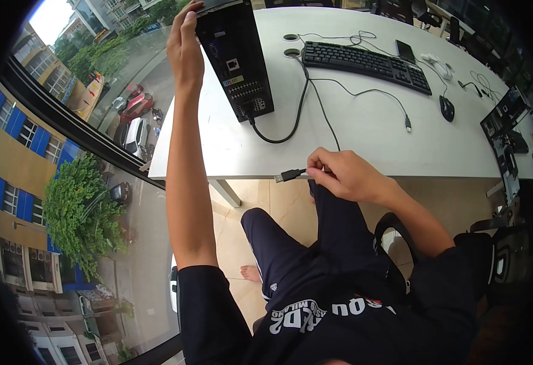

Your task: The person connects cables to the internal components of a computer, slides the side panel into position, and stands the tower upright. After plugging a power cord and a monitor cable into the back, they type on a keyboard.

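A black computer tower (237, 70) stands on the left part of the white desk, its rear ports facing me. My left hand (185, 52) grips its upper left edge, with some fingertips hidden at the top. At the desk's front edge, my right hand (339, 172) pinches a black USB cable (291, 175) just behind its plug, which points left and is apart from the tower. That cable runs back across the desk. A thick black power cord (278, 142) is plugged in low on the tower's back. Another USB plug (408, 123) lies loose on the desk to the right.
On the white desk (364, 143) lie a black keyboard (367, 66), a phone (405, 51), a mouse (446, 108) and a white coiled cable (438, 66). Cables pass through a round desk hole (291, 53). A window is at left; black equipment (505, 115) stands at right.
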Tool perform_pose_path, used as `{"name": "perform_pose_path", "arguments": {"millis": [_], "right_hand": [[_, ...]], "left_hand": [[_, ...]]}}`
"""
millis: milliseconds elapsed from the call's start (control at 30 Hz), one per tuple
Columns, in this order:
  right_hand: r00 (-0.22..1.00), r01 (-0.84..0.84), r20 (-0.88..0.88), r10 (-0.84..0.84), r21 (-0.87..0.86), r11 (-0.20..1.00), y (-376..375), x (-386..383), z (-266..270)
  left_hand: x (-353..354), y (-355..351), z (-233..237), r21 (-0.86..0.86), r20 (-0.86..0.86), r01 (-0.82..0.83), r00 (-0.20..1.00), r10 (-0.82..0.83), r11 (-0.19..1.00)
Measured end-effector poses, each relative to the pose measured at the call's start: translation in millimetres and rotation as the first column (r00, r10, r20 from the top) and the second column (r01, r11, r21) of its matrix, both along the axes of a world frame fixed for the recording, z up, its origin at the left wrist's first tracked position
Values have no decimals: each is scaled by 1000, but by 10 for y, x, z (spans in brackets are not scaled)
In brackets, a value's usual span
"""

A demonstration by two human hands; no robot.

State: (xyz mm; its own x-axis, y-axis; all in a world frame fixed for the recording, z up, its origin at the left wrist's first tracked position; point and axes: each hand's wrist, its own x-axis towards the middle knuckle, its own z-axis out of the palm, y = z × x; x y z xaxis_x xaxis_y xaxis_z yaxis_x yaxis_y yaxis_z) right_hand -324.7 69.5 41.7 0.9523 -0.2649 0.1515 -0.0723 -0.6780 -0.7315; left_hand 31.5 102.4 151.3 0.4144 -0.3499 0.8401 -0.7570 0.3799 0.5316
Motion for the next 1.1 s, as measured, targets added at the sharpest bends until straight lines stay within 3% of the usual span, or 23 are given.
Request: {"name": "perform_pose_path", "arguments": {"millis": [100, 333, 467, 600, 767, 1100], "right_hand": [[983, 52, 155, -99, 278, 959, 19, 219, 279], [931, 7, 316, -183, 486, 874, 30, 997, 747], [846, 205, 409, -341, 342, 917, 12, 1368, 772], [733, 434, 602, -318, -54, 899, -90, 1583, 549], [728, 478, 620, -291, -154, 865, -13, 1686, 538], [704, 480, 680, -206, -241, 843, 74, 1785, 529]], "left_hand": [[150, -19, -37, -13, 2, 78, 997, -78, 997], [112, 33, -17, -32, 22, 187, 982, -186, 982], [160, 63, -17, -5, 26, 203, 979, -203, 979], [178, 41, -48, -23, 21, 229, 973, -228, 973], [157, 55, -62, -7, -66, 258, 964, -258, 966], [107, 40, -37, -71, 30, 235, 972, -233, 969]]}}
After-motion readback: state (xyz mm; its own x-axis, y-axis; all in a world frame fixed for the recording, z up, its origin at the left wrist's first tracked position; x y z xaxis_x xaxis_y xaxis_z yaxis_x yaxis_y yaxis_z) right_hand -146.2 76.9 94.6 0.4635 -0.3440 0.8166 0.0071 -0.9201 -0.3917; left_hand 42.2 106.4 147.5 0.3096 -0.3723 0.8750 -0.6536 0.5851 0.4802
